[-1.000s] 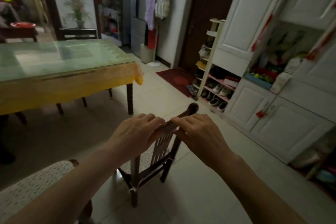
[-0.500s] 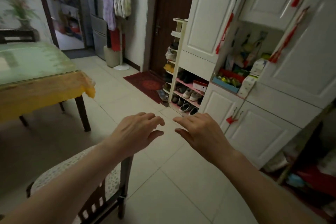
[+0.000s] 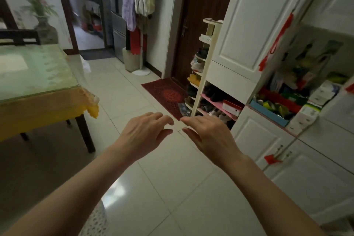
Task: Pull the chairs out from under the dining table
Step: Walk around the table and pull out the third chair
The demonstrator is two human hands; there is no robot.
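Note:
The dining table with a glass top and a yellow cloth stands at the left. Behind its far side the dark back of a chair shows. A patterned chair cushion peeks out at the bottom, under my left forearm. My left hand and my right hand hover side by side over the tiled floor, fingers spread, holding nothing.
A white cabinet wall with an open shelf of clutter fills the right. A shoe rack and a red doormat lie before the dark door. A coat stand is at the back. Open floor stretches ahead.
Both hands have let go of the chair's top rail. The view has swung right, so the chair has dropped out of sight below and the table has slid left.

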